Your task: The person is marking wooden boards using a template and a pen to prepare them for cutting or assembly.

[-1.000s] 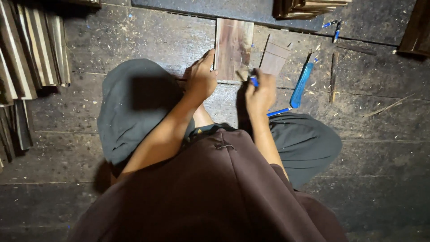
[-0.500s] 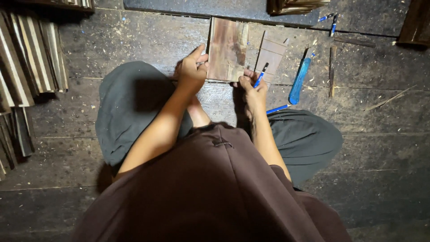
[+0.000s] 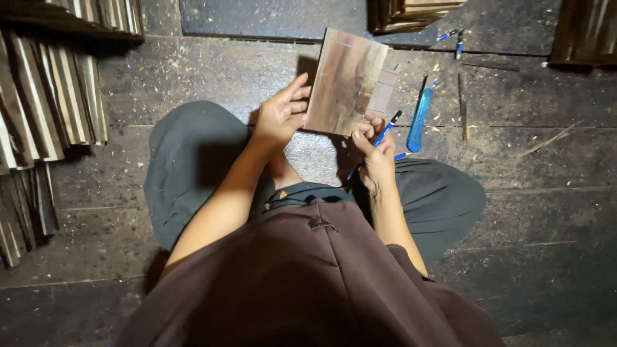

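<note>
I sit cross-legged on a dark plank floor. A flat rectangular wooden board (image 3: 346,80) is lifted off the floor and tilted towards me. My left hand (image 3: 281,115) grips its left edge with thumb and fingers. My right hand (image 3: 374,151) holds its lower right corner and also pinches a blue pen (image 3: 379,137) that points up and to the right.
A second, smaller wooden piece (image 3: 384,92) lies on the floor behind the board. A blue tool (image 3: 418,120) and a thin wooden stick (image 3: 462,105) lie to the right. Stacks of wooden slats (image 3: 48,96) stand at the left; more stacks (image 3: 411,13) stand at the top.
The board has come up off the floor and tilted towards me. Both hands rose with it, and the right hand took hold of its corner while keeping the pen.
</note>
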